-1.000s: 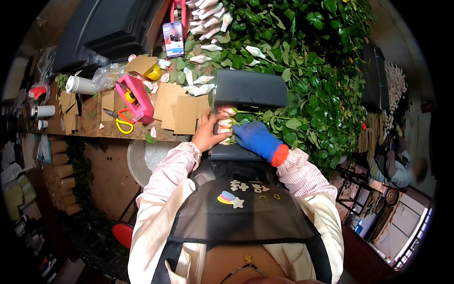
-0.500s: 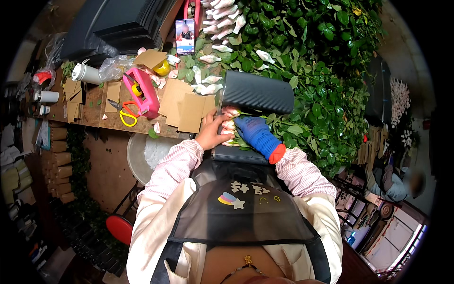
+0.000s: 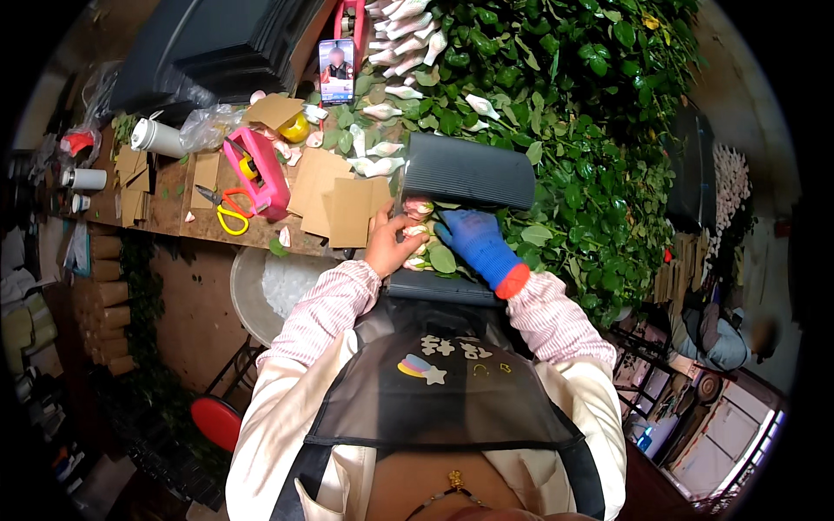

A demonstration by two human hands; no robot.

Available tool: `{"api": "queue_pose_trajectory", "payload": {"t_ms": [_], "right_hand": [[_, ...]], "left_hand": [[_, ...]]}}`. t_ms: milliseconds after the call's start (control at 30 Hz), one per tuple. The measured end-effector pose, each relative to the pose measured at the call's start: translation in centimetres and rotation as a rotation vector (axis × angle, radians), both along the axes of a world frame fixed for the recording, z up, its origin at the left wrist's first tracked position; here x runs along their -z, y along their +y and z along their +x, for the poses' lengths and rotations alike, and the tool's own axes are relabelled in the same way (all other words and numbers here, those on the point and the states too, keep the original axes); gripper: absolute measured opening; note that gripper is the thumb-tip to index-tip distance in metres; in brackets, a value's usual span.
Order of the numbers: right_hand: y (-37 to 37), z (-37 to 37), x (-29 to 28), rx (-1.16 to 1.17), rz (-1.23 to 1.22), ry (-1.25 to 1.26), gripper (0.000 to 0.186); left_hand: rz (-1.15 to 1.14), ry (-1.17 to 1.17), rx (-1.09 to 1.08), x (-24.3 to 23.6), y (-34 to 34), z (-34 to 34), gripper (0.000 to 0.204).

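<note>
Pale pink roses lie in a row between two dark ribbed sheets, the upper sheet folded back and the lower sheet near my apron. My bare left hand curls around the rose heads from the left, thumb and fingertips touching one. Opposite it, my right hand, in a blue glove with an orange cuff, has its fingers bent over the stem side. What lies under that glove is hidden. A green leaf shows between my hands.
A large leafy heap covers the right side. Wrapped white buds lie at the back, with a phone beside them. Brown cardboard pieces, a pink tape dispenser and scissors are to the left; a pale bucket stands below.
My gloved right hand has shifted slightly up and right, off the rose heads, uncovering a leaf. My left hand stays at the roses.
</note>
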State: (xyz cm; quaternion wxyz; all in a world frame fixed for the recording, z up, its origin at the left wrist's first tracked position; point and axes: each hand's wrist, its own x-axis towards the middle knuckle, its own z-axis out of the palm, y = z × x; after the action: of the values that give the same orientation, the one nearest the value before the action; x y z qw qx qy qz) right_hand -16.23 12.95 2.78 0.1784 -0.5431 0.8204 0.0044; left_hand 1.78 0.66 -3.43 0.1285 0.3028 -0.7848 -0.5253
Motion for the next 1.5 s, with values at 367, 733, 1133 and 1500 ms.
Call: {"api": "queue_pose_trajectory", "payload": {"t_ms": [367,733,1133,1500], "right_hand": [[0.2,-0.9,-0.6,-0.099,0.037,0.015,0.031],[0.5,-1.5,0.9,-0.175,-0.057,-0.046,0.034],[1.6,0.1,-1.3,0.063,-0.431,-0.313,0.037],[0.9,0.0,-1.1,-0.034,-0.253,-0.254,0.042]], "left_hand": [[0.019,0.029,-0.038,0.3,0.3,0.0,0.079],[0.088,-0.062,0.014,1.0,-1.5,-1.9,0.059],[0.093,0.040,-0.033,0.5,-1.2,-1.6,0.038],[0.083,0.015,0.006,1.6,-1.4,-1.7,0.039]]}}
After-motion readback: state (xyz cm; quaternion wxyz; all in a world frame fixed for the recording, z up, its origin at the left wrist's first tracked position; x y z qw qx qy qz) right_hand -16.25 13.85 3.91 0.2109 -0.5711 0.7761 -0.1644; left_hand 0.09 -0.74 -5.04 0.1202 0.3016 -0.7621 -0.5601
